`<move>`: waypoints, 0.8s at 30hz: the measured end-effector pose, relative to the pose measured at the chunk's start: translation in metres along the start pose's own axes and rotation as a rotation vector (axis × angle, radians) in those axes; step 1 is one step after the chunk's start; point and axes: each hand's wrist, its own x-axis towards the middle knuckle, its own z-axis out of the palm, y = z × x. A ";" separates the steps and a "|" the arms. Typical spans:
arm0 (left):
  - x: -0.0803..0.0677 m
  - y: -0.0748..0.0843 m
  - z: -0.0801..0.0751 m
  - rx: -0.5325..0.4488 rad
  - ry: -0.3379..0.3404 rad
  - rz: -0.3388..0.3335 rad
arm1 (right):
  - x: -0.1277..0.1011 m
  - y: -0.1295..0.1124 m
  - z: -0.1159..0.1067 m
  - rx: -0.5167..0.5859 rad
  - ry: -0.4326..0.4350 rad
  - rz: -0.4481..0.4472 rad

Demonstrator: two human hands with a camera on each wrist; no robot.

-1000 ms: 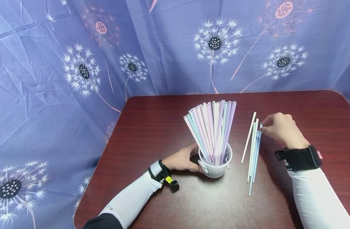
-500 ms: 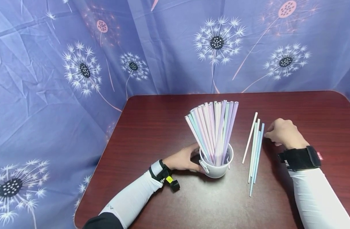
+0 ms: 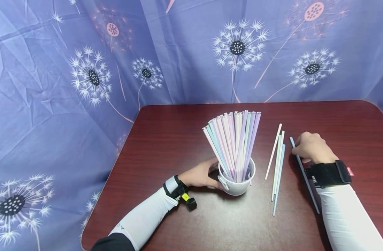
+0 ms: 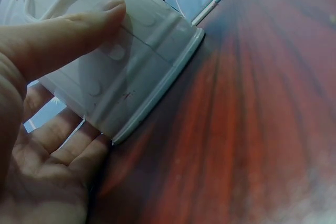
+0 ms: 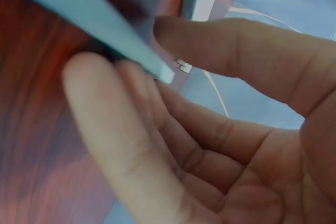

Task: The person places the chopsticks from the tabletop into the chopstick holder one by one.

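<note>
Your work surface is a dark red table (image 3: 178, 132) set against a purple dandelion-print backdrop (image 3: 84, 52). A white bucket (image 3: 236, 184) stands upright near the table's middle, packed with pastel straws (image 3: 233, 143) that fan upward out of it.

Your left hand (image 3: 199, 174) is wrapped against the bucket's left side; the left wrist view shows the thumb (image 4: 79, 27) pressed flat on the wall and the fingers curled under the base rim, so the hand grips the bucket.

To the right of the bucket, three loose straws (image 3: 277, 164) lie nearly parallel on the table, apart from the bucket.

Just beside them on the right is a single blue straw (image 3: 304, 176), angled away from the group and running back under your right wrist. Your right hand (image 3: 310, 148) sits on that straw's far end. The right wrist view shows the tip (image 5: 157, 69) caught between fingertips, so the hand pinches the blue straw.
</note>
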 end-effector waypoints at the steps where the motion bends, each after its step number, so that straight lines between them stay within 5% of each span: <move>1: 0.000 0.000 0.000 -0.001 -0.001 0.002 | 0.000 0.000 0.000 -0.002 0.002 0.001; 9: -0.001 -0.001 0.000 -0.040 -0.032 0.039 | 0.003 0.000 -0.003 -0.034 0.052 -0.053; 17: 0.000 -0.002 0.000 -0.039 -0.038 0.039 | -0.014 -0.023 -0.020 -0.031 0.244 -0.161; 21: 0.000 -0.002 0.000 -0.035 -0.038 0.039 | -0.036 -0.042 -0.031 0.126 0.346 -0.224; 24: 0.000 -0.002 0.000 -0.040 -0.037 0.039 | -0.054 -0.056 -0.039 0.453 0.401 -0.323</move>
